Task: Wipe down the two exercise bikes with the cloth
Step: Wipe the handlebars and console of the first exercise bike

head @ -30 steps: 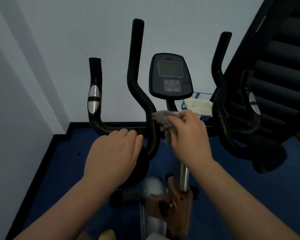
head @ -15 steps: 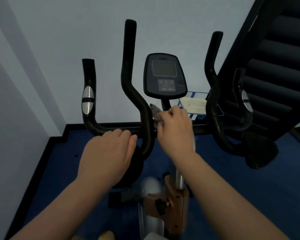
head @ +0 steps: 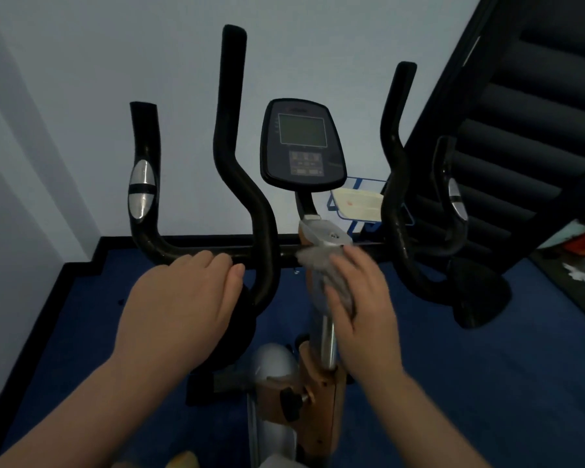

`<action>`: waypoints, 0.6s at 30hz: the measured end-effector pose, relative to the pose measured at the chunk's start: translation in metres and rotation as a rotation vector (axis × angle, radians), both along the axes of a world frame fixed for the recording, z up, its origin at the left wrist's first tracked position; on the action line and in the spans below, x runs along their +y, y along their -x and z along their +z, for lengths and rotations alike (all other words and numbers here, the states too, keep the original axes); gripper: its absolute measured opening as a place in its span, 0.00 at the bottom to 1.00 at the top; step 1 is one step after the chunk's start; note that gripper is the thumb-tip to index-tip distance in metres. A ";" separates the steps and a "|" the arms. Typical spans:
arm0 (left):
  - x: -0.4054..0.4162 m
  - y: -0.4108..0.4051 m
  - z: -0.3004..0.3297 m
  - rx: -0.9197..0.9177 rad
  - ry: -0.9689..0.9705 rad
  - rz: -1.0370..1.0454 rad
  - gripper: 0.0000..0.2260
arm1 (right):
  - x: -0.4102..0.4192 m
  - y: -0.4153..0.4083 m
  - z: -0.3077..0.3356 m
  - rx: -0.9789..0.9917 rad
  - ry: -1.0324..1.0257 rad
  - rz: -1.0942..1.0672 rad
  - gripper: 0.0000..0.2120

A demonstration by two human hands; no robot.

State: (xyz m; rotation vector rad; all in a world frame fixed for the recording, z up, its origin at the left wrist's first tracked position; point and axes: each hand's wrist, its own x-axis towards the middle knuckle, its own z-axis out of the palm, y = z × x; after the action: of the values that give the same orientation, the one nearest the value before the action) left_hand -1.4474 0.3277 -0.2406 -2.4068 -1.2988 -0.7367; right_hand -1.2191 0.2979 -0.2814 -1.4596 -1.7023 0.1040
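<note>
Fingers of the right hand (head: 362, 298) pinch the cloth (head: 321, 265) against the stem just below the console (head: 303, 146); the left hand (head: 183, 298) grips the handlebar (head: 196, 253) left of it. A loose fold could slip, leaving the stem half-wiped.

left grip (head: 179, 305) curled palm-down, right grip (head: 358, 298) apparently clutching, blurred
</note>
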 end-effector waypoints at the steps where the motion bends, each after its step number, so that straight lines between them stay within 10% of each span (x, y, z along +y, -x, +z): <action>1: 0.000 0.000 -0.001 -0.007 -0.003 0.007 0.17 | -0.010 0.003 -0.010 0.001 0.000 -0.033 0.19; 18: -0.001 -0.002 0.004 -0.043 -0.014 -0.011 0.17 | 0.052 -0.005 0.046 -0.202 0.227 -0.209 0.09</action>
State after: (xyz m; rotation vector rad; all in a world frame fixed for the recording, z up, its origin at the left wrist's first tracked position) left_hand -1.4456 0.3264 -0.2361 -2.4011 -1.2933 -0.8027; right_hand -1.2137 0.3495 -0.2351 -1.8626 -1.7283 0.0382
